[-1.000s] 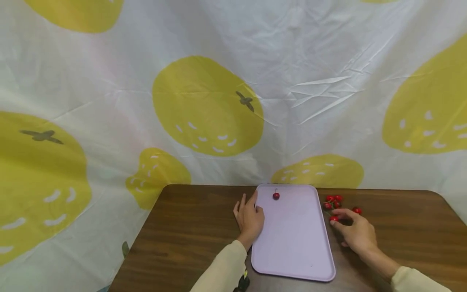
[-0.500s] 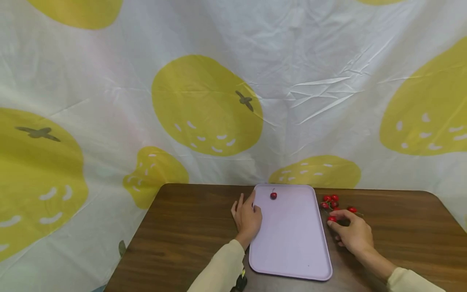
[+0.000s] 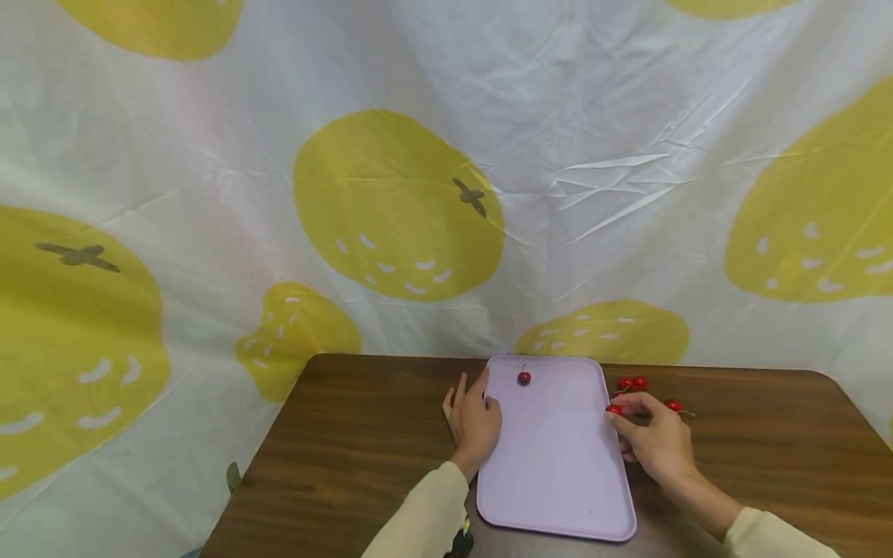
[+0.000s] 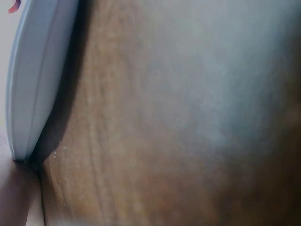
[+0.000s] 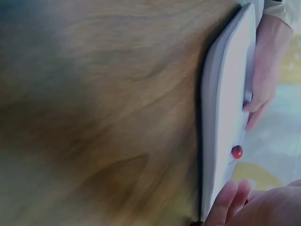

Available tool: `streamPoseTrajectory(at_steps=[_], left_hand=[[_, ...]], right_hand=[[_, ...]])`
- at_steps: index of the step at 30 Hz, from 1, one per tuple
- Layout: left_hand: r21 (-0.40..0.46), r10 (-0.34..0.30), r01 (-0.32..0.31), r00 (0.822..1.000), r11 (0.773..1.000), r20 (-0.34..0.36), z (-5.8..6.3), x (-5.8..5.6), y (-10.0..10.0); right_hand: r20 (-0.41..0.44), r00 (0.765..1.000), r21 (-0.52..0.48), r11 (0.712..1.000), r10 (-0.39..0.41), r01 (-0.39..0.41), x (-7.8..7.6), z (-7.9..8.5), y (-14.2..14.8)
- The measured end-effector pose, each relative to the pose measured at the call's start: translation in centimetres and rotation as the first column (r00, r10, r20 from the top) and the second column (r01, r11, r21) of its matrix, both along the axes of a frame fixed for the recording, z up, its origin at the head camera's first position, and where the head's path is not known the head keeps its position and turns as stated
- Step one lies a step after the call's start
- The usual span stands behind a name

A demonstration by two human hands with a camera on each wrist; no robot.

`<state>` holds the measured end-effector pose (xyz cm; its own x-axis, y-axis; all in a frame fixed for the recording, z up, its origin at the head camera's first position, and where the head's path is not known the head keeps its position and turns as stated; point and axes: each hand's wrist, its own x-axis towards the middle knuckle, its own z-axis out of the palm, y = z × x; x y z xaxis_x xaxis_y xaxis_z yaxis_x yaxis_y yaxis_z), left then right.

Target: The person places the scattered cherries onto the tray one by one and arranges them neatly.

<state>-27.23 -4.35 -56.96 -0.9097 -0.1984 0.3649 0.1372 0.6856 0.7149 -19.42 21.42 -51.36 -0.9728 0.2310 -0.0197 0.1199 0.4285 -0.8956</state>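
Note:
A pale lilac tray (image 3: pixel 551 465) lies lengthwise on the brown table. My left hand (image 3: pixel 474 426) rests along its left rim, fingers fairly straight and thumb at the edge. With thumb and fingertips my right hand (image 3: pixel 656 446) pinches a red cherry (image 3: pixel 614 410) over the tray's right rim. One dark red cherry (image 3: pixel 524 378), stem up, sits near the tray's far end; it shows in the right wrist view too. Behind my right hand lies a cluster of cherries (image 3: pixel 639 383), partly hidden by the fingers. A single stemmed cherry (image 3: pixel 673 405) lies to their right.
The wood-grain table (image 3: pixel 377 434) extends to both sides of the tray. Right behind its far edge hangs a white cloth (image 3: pixel 558 256) printed with yellow fruit. A small dark object (image 3: pixel 460 542) is half visible under the left sleeve.
My right hand has lifted the pinched cherry away from beside the cluster and carried it left to the tray's right rim. The left hand stays at the left rim.

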Motion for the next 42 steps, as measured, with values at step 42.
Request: streamPoseTrajectory(at_steps=[42], left_hand=[[-0.026, 0.01, -0.012, 0.998, 1.0, -0.065, -0.2, 0.0, -0.2]], right_hand=[[0.022, 0.997, -0.022, 0.997, 0.073, -0.073, -10.2, -0.6, -7.5]])
